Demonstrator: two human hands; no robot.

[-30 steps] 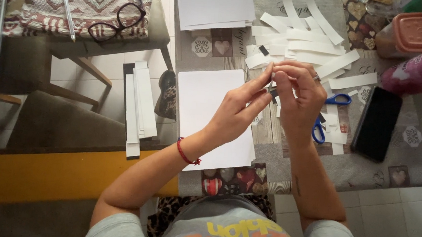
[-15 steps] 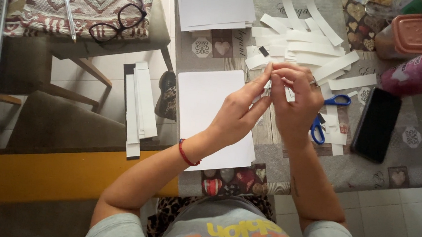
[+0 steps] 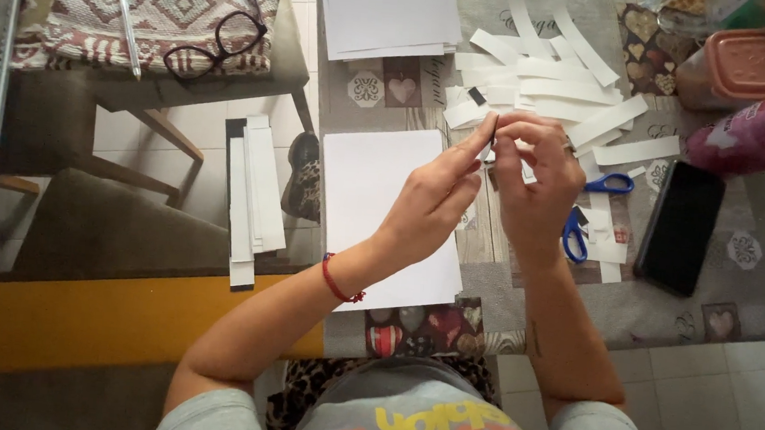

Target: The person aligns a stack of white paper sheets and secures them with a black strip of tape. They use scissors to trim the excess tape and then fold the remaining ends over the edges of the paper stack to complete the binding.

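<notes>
My left hand and my right hand meet above the table, fingertips pinched together on a small white paper strip held between them. Under the hands lies a blank white sheet. Beyond them is a pile of cut white paper strips. Blue-handled scissors lie right beside my right hand, partly hidden by it.
A stack of white paper lies at the far edge. A black phone, a pink mug and a lidded container stand to the right. A chair with glasses and a pen is on the left.
Both hands stay pinched on the strip. My left fingers have straightened and shifted slightly along it; the right hand has hardly moved.
</notes>
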